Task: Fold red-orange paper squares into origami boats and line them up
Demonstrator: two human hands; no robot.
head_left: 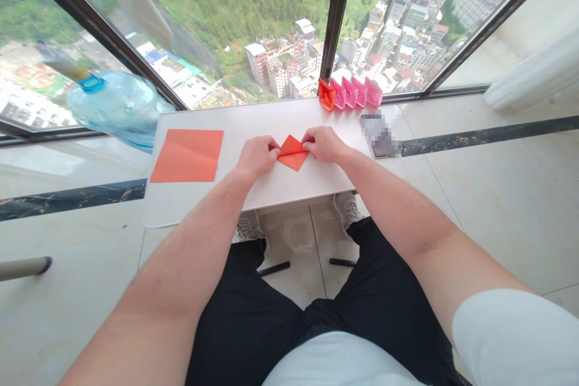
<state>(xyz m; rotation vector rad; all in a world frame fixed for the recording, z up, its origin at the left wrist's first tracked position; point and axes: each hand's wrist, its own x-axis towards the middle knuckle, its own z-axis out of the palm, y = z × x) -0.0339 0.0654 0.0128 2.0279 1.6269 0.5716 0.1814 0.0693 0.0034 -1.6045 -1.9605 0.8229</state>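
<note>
A small orange sheet of paper [294, 160], folded into a diamond with a crease running across its middle, lies on the white table. My left hand [260, 155] pinches its left corner between thumb and fingers. At the opposite corner, my right hand [324, 143] has its fingertips closed on the paper. To the left of my left hand rests a larger flat orange sheet [187, 155]. A row of folded pink paper pieces [357, 93], with an orange folded piece [326, 94] at its left end, stands along the table's back edge.
The low white table [253, 117] stands against tall windows. A blurred-out phone [379, 134] lies at its right end. Beyond its left end is a big blue water bottle [120, 105]. My shoes [348, 211] are under the front edge.
</note>
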